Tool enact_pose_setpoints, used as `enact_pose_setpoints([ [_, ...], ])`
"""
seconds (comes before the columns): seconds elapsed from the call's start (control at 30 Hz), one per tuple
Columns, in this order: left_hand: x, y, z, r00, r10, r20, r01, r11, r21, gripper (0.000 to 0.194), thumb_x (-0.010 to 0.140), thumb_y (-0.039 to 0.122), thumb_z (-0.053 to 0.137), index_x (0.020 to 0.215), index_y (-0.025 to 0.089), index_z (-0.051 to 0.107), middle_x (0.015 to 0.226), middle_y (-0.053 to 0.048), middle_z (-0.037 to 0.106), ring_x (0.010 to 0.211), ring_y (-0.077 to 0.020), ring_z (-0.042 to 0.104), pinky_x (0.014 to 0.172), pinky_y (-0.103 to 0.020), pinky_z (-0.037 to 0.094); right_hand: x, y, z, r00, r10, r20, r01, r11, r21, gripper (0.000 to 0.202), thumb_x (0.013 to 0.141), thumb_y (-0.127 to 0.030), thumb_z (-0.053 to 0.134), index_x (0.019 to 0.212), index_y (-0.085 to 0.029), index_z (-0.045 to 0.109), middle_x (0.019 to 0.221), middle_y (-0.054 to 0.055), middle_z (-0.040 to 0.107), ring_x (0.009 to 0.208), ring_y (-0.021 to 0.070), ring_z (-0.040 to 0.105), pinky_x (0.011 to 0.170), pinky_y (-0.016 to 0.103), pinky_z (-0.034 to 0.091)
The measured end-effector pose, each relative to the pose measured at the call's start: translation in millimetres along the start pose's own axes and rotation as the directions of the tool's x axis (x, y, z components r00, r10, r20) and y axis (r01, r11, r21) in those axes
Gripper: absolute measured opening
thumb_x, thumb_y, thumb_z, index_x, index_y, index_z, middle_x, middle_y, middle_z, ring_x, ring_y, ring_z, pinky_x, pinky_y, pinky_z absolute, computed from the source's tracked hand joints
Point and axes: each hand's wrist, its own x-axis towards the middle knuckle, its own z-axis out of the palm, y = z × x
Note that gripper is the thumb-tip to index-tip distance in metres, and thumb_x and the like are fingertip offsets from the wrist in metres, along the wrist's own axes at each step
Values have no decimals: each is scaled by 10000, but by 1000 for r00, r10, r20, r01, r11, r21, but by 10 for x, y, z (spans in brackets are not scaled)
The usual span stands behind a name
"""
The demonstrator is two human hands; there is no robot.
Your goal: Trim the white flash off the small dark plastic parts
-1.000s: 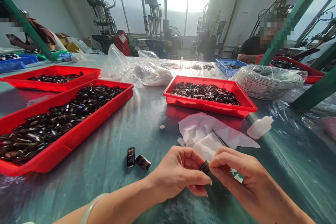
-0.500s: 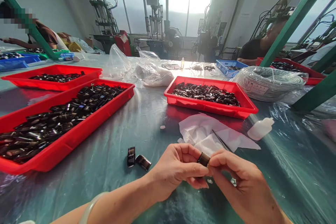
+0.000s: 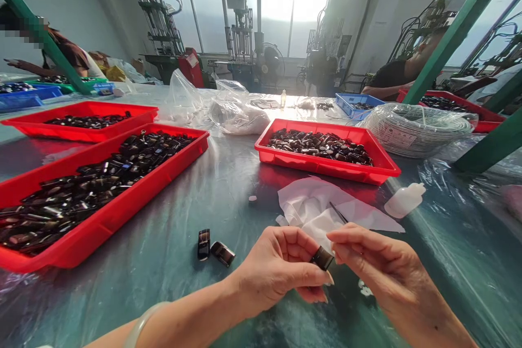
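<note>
My left hand (image 3: 281, 266) grips a small glossy dark-brown plastic piece (image 3: 322, 258) between thumb and fingers. Close to its right end is my right hand (image 3: 379, 266), thumb and forefinger pinched together; whatever is between them cannot be made out. Two similar dark pieces, a left one (image 3: 204, 244) and a tilted one (image 3: 223, 253), lie on the table left of my hands. Small white bits (image 3: 365, 288) show on the table beneath my right hand. Behind my hands is a crumpled white cloth (image 3: 305, 201), with a thin dark pointed tool (image 3: 337, 212) on it, partly hidden by my right hand.
Red trays of dark pieces stand at left (image 3: 122, 217), far left (image 3: 81, 133) and ahead (image 3: 326, 167). A white squeeze bottle (image 3: 403, 201) lies right, near a wrapped coil (image 3: 420, 130). A green post (image 3: 489, 136) rises at right. Other people sit across the table.
My right fingers have drawn slightly away from the dark piece, up and right. The left hand has shifted a little right, tilting the piece. Several white bits below show more clearly.
</note>
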Motion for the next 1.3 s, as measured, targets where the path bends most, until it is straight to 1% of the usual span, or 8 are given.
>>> enact_pose_setpoints([
  [0.13, -1, 0, 25, 1000, -15, -1, 15, 1000, 8, 203, 574, 151, 750, 708, 90, 611, 640, -55, 674, 488, -110, 610, 462, -191, 491, 4, -10, 19, 994, 92, -56, -83, 987, 136, 82, 617, -261, 752, 698, -275, 757, 678, 13, 672, 607, 116, 597, 536, 161, 491],
  [0.27, -6, 1, 35, 1000, -16, -4, 16, 1000, 3, 213, 566, 162, 757, 697, 87, 606, 643, -57, 671, 485, -101, 599, 459, -186, 483, -7, -8, 35, 989, 142, -41, -131, 971, 200, 86, 590, -262, 772, 673, -281, 760, 696, 23, 700, 618, 122, 619, 547, 163, 504],
  [0.47, -6, -6, 45, 999, -4, -32, 4, 1000, -3, 287, 531, 220, 801, 684, 92, 595, 623, -47, 666, 476, -98, 593, 457, -183, 475, -36, 20, 59, 996, 84, -21, -78, 973, 216, 124, 632, -233, 750, 738, -295, 760, 730, 24, 699, 637, 123, 628, 552, 162, 517],
  [0.57, -7, -10, 55, 999, -2, -50, 2, 1000, 3, 304, 523, 233, 808, 685, 97, 591, 617, -43, 664, 482, -102, 600, 453, -178, 471, -59, 43, 39, 998, 54, 9, -55, 977, 206, 149, 662, -215, 730, 773, -312, 755, 776, 11, 692, 679, 116, 630, 581, 147, 519],
  [0.7, -10, -1, 58, 998, -1, -56, 2, 1000, 13, 307, 524, 238, 810, 686, 97, 590, 628, -45, 667, 485, -99, 601, 449, -171, 465, -71, 58, 13, 1000, 18, 10, -19, 981, 192, 168, 674, -194, 719, 775, -325, 752, 768, -3, 682, 660, 103, 623, 575, 137, 514],
  [0.87, -7, 25, 65, 998, -2, -67, 3, 1000, 17, 311, 520, 248, 811, 682, 96, 593, 620, -42, 665, 481, -100, 600, 450, -173, 467, -62, 44, 41, 999, -28, -20, 31, 991, 133, 145, 667, -197, 720, 757, -306, 753, 739, 5, 673, 654, 121, 622, 569, 164, 518],
  [1.07, -15, 22, 67, 998, -11, -69, 12, 1000, 14, 319, 518, 251, 812, 679, 104, 578, 616, -37, 662, 484, -96, 598, 455, -171, 465, -108, 23, 108, 987, -66, -149, 72, 997, 35, 82, 660, -224, 719, 727, -263, 746, 730, 13, 641, 641, 121, 591, 555, 168, 491],
  [1.3, -7, 10, 67, 998, 4, -60, -4, 1000, 9, 319, 521, 252, 811, 677, 100, 579, 617, -37, 658, 485, -93, 593, 462, -176, 470, -110, 43, 101, 990, -78, -113, 82, 996, 27, 69, 684, -226, 698, 739, -255, 727, 739, 7, 621, 672, 120, 577, 609, 177, 482],
])
